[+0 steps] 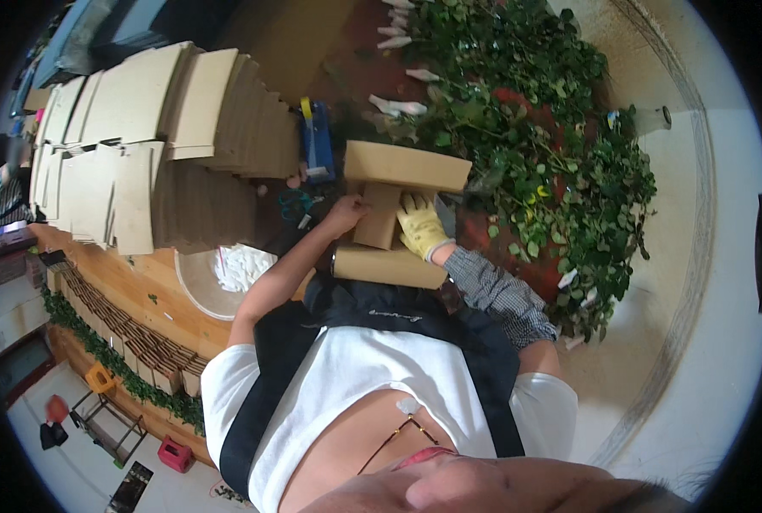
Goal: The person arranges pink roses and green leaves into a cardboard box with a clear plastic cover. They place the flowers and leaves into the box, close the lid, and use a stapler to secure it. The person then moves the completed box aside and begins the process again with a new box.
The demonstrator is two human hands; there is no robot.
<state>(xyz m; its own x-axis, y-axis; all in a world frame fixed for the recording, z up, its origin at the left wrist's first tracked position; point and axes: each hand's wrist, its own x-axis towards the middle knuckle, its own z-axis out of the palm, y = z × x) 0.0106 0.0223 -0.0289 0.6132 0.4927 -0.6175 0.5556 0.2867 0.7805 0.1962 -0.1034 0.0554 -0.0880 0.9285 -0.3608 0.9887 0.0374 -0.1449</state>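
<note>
In front of me lies a brown cardboard box blank, with a wide flap on its far side and another flap close to my apron. My bare left hand has its fingers closed on the left edge of the narrow middle part. On the opposite edge, my right hand in a yellow work glove grips the cardboard with bent fingers. A checked sleeve covers my right forearm. The undersides of both hands are hidden.
Tall stacks of flat cardboard stand to the left, beside a blue tape dispenser and scissors. A round bowl holds small white pieces. Leafy green stems cover the right side. Small boxes line the floor behind left.
</note>
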